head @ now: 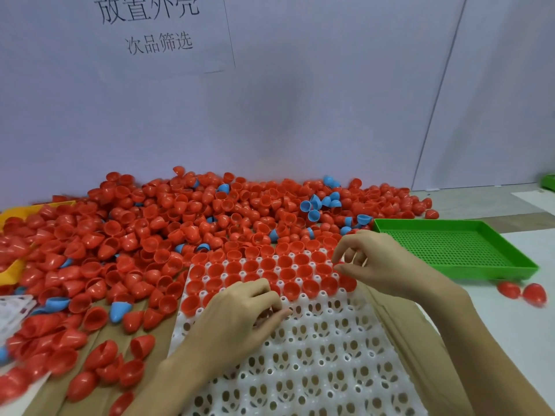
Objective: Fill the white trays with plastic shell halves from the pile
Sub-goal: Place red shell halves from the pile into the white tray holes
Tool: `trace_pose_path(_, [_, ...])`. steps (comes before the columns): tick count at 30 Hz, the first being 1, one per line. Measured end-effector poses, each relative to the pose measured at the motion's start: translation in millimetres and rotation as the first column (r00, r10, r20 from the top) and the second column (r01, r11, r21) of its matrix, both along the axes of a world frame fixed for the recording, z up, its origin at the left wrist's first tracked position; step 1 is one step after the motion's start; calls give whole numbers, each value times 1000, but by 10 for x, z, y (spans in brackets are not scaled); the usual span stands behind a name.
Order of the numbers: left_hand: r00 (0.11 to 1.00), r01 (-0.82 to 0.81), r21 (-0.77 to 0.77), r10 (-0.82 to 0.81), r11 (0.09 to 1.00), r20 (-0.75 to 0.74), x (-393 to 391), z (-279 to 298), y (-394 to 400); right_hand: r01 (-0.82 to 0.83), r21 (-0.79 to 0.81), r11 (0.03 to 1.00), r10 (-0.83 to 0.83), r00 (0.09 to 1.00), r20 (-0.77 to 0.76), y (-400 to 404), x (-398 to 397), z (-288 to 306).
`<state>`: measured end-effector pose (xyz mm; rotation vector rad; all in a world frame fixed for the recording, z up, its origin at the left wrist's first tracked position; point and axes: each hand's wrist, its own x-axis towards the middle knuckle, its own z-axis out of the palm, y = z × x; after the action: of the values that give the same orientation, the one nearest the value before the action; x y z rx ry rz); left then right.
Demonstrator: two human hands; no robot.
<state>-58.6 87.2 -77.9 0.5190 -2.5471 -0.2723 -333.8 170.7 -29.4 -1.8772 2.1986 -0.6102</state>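
Note:
A white tray (315,364) with rows of round sockets lies in front of me. Its far three rows hold red shell halves (285,265), open side up. Behind and to the left spreads a big pile of red shell halves (168,217) with a few blue ones (313,207) mixed in. My left hand (240,316) hovers over the tray's fourth row with fingers curled; a bit of red shows under them. My right hand (378,265) is at the tray's far right corner, where thumb and forefinger pinch a red shell half (341,263).
A green perforated tray (450,250) sits to the right, with two loose red shells (522,292) near its front edge. A yellow bin (12,214) and part of another white tray (15,310) are at the left. A wall with a paper sign (156,28) closes the back.

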Motion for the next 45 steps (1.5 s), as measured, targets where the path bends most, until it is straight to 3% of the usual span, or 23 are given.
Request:
trace_pose_path(4, [1000,1,81,0,997,-12,-17,9,-35,-32,4,999,32,999,-18,-43,74,-69])
trace_pose_path(9, [995,9,219,-29,976,91,-138,167,-192,-49,18,999,49,998,-26,-80,89,-137])
trace_pose_path(12, [998,-6,230,-8,973,58,-346,341,-389,-39,-20,999,38,999,-23,-96,74,-153])
trace_pose_path(14, [999,-37,320,35,947,13,-533,479,-574,-36,-39,999,36,999,-11,-104,78,-155])
trace_pose_path(16, [995,-99,528,87,844,47,-691,649,-781,-31,-56,998,31,999,6,-105,78,-156])
trace_pose_path(18, [981,-176,711,63,681,183,-774,777,-946,-22,-81,996,23,1000,18,-106,69,-154])
trace_pose_path(21, [924,-258,770,-83,584,373,-732,768,-1032,-19,-107,994,21,1000,16,-106,51,-149])
trace_pose_path(23, [910,-243,769,-136,591,392,-648,660,-1000,-27,-120,992,29,999,16,-99,55,-141])
trace_pose_path(26, [973,-146,730,-38,668,229,-477,461,-902,-46,-150,988,50,998,23,-97,90,-118])
trace_pose_path(29, [990,-140,486,108,863,94,-287,309,-796,-63,-173,983,67,998,16,-91,136,-104])
trace_pose_path(32, [984,-164,258,137,952,117,-171,230,-659,-69,-170,983,71,997,4,-84,168,-115])
trace_pose_path(35, [978,-193,167,176,967,114,-163,217,-584,-73,-159,985,76,997,14,-81,184,-122])
trace_pose_path(40, [994,-88,274,103,958,-41,44,343,-598,-59,-129,990,62,998,19,-104,158,-134])
trace_pose_path(45, [974,178,47,-183,983,136,289,347,-567,-54,-130,990,59,998,30,-105,144,-140])
